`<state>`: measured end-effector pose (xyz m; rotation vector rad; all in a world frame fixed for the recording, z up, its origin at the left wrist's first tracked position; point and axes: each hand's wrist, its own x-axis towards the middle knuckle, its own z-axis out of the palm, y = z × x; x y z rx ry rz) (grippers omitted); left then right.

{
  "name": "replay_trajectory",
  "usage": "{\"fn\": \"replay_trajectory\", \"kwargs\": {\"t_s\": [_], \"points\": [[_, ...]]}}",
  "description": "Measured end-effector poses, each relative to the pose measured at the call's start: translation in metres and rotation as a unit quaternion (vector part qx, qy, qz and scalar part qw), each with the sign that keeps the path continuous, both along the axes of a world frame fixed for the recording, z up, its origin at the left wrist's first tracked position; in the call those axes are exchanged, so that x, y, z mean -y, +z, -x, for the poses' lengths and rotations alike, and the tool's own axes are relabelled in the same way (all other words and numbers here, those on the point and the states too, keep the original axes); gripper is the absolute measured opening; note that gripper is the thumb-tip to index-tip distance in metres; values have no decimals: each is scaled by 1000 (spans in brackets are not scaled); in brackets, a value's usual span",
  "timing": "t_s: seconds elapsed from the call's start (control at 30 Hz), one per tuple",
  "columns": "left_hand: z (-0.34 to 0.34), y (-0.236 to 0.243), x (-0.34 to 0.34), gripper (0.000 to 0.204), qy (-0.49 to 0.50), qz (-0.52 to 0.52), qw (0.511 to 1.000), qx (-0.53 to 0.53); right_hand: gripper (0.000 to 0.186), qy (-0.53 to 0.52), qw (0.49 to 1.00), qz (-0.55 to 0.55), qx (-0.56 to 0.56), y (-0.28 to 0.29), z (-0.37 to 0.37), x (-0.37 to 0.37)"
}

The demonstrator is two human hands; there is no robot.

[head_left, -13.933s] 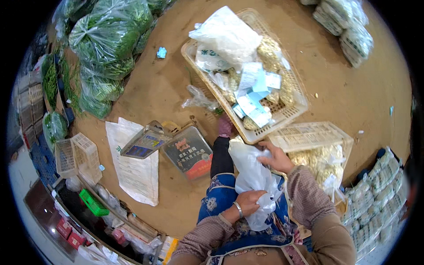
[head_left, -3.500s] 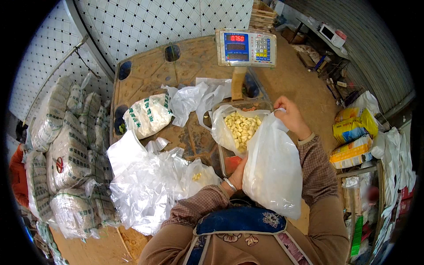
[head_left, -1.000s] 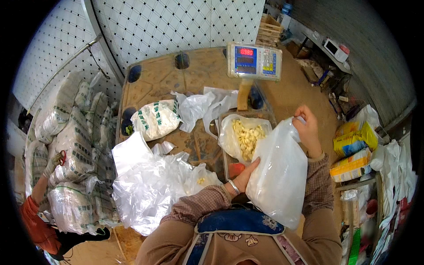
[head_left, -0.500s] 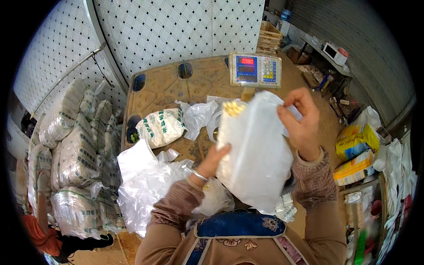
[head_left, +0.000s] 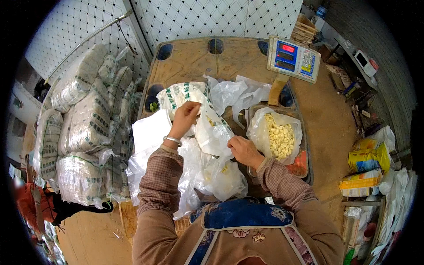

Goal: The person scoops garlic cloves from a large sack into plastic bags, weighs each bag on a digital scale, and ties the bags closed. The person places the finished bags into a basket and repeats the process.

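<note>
My left hand, silver bangle at the wrist, pinches the upper left of a white plastic bag with green print. My right hand pinches that bag's right side. An open bag of peeled garlic cloves rests to the right on the scale platform, below the display unit on its post. Another printed bag lies behind my left hand. Crumpled clear bags, a white sheet and a small knotted bag with pale contents lie around my forearms.
Stacked wrapped bundles stand left, a co-worker in orange beyond them. The worn plastic table top meets a tiled wall. Yellow sacks and a rack are at the right; wooden crates stand behind.
Both hands have moved left, away from the large white bag, and now grip a printed bag. The garlic bag sits uncovered on the scale. The view has shifted.
</note>
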<state>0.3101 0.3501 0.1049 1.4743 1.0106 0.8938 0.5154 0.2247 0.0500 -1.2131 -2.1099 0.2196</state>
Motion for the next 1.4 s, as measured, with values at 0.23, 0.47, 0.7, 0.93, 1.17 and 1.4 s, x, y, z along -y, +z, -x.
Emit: {"fn": "replay_trajectory", "kwargs": {"t_s": [0.23,0.47,0.7,0.93,1.17,1.4], "points": [[-18,-46,-28,16,-97,-378,800,-457,14,-2,999,31,-9,68,4,-22],[8,-32,6,9,-16,-394,823,-408,18,-5,968,234,85,31,74,-130],[-2,-95,10,38,118,-182,971,-105,17,-107,920,339,167,-33,78,-149],[-28,-128,38,48,120,-152,981,-21,18,-138,938,285,143,-91,88,-125],[-32,-122,35,40,54,-206,960,-182,19,-140,943,271,135,-97,80,-114],[-28,-91,36,40,93,-297,929,-203,20,-105,942,271,167,-83,74,-130]]}}
